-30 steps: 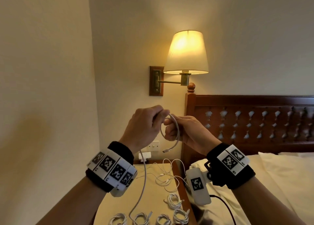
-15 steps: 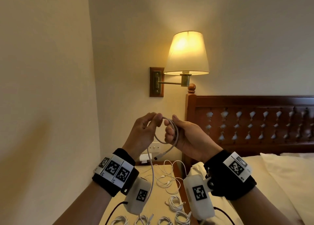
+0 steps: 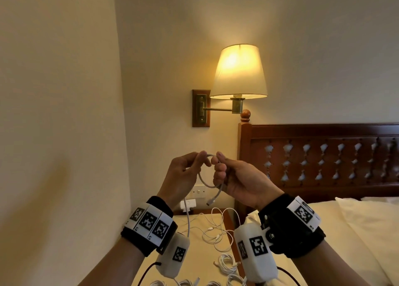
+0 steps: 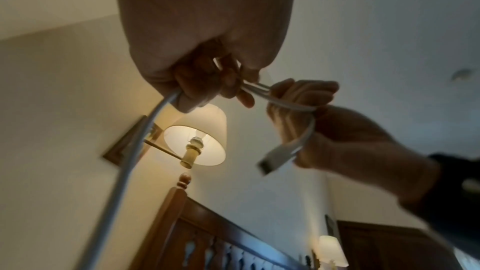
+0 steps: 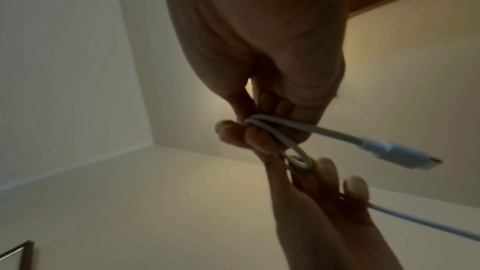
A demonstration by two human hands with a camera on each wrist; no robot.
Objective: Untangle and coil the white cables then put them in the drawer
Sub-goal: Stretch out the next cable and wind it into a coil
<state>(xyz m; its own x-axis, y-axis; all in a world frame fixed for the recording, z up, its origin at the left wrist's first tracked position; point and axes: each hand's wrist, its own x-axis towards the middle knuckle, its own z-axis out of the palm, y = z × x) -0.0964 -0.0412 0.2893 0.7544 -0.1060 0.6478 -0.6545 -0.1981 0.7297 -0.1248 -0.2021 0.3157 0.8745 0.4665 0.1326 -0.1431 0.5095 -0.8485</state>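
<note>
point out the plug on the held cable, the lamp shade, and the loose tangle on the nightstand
plug [image 3: 210, 202], head view, on the connector's white housing
lamp shade [image 3: 238, 71], head view, middle of the lit shade
tangle [image 3: 216, 231], head view, on crossing strands

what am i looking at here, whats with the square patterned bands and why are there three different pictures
No machine here: a person works bare-handed, wearing cameras. One picture comes from a head camera, the other two from cameras strapped to each wrist, looking up along the fingers. The patterned bands are those wrist straps. The left hand and right hand together hold one white cable, bending it into a loop; its plug hangs free. Below, on the bedside table, lie a loose tangle of cables and several coiled cables. A lit wall lamp hangs above.
</note>
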